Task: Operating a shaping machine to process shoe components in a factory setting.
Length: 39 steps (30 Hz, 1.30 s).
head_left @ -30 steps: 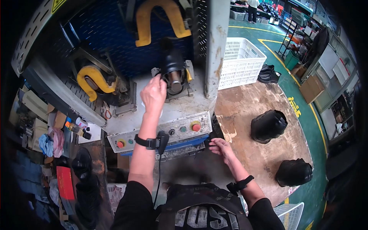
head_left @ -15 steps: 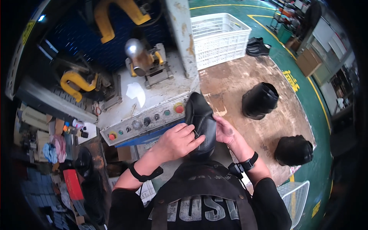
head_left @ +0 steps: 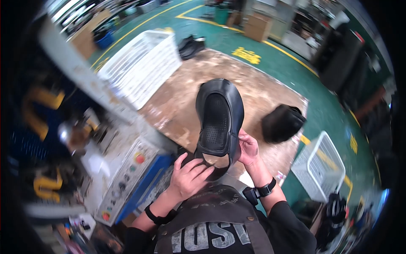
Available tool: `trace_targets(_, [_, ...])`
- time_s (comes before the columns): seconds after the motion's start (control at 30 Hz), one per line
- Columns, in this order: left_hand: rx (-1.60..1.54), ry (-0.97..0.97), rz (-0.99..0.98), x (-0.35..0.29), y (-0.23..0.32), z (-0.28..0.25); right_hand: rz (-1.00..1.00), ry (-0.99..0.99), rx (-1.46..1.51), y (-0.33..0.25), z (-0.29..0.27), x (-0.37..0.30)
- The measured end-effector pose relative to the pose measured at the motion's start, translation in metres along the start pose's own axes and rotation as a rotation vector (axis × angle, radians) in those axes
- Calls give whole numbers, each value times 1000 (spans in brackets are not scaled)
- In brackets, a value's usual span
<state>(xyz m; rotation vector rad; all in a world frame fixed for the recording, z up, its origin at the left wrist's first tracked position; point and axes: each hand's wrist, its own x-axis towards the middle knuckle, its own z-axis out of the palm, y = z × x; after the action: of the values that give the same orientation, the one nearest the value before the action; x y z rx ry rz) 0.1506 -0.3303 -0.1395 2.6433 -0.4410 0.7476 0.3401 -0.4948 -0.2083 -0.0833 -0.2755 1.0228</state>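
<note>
A black leather shoe upper (head_left: 218,120) is held up in front of me, showing an oval recess with a perforated panel. Its near end is open, and the brown tabletop shows through. My right hand (head_left: 248,148) grips the right side near that end, thumb and fingers closed on the leather. On the left, my left hand (head_left: 191,178) has its fingers spread, the tips at the near-left edge of the upper; whether they press on it I cannot tell. Another black shoe upper (head_left: 282,122) stands on the table to the right.
The worn brown table (head_left: 253,80) lies beyond my hands. A white plastic basket (head_left: 158,63) and black shoes (head_left: 191,46) are at its far left. The machine's control panel (head_left: 127,180) is on my left. Another white basket (head_left: 321,169) stands on the right.
My view has turned right, so the machine and table shift left. The shoe upper has been turned over, now showing its recess. My left hand has moved from its side to the near end.
</note>
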Motion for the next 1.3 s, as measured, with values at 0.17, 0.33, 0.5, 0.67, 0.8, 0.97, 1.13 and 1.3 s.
trace_targets(0.17, [-306,18,338,85,10,64,-437,225,-389,-83,40,-75])
trace_targets(0.33, [-489,-4,419,202,36,146,-828,649,-830,-165,73,-140])
trace_targets(0.5, [-590,5,333,257,35,225,-948,1101,-1517,-187,23,-151])
trace_targets(0.67, [-615,-129,81,151,-2,251,-725,1058,-2437,-176,-14,-103])
trace_targets(0.8, [-523,-677,-395,-16,-44,202,-797,1081,-2626,-172,-39,-77])
trace_targets(0.97, [-382,-673,-979,-212,-52,118,-995,978,-2846,-183,-45,-91])
trace_targets(1.13, [-111,-192,-1564,-378,0,16,-1337,720,-2794,-99,-42,-24])
trace_targets(1.3, [97,171,-1848,-507,91,-82,-989,-117,-2205,73,-40,80])
